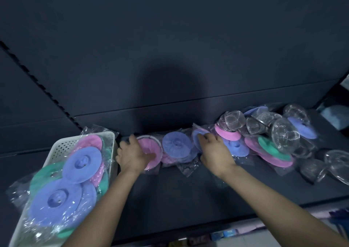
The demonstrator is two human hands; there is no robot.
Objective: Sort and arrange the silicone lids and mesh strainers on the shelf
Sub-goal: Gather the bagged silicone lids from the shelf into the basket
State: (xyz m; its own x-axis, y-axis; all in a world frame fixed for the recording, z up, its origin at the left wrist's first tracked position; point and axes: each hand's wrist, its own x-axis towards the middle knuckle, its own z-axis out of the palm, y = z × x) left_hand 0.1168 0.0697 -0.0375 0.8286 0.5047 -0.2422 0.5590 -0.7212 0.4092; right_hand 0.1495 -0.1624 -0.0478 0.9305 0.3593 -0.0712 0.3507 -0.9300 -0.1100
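Note:
Bagged silicone lids stand in a row along the back of the dark shelf (170, 194). My left hand (130, 156) holds a pink lid (151, 150) at the row's left end. Beside it leans a blue lid (176, 146). My right hand (213, 148) grips another blue lid (198, 135) standing on edge. Further right lie a pink lid (227, 134), a blue lid (237, 148), and green (272, 148) and pink lids mixed with clear-bagged mesh strainers (285, 133).
A white perforated basket (62, 148) at the left holds several blue, pink and green bagged lids, spilling over its front. More strainers (338, 163) lie at the far right. The shelf's front part is bare; other goods sit below its edge.

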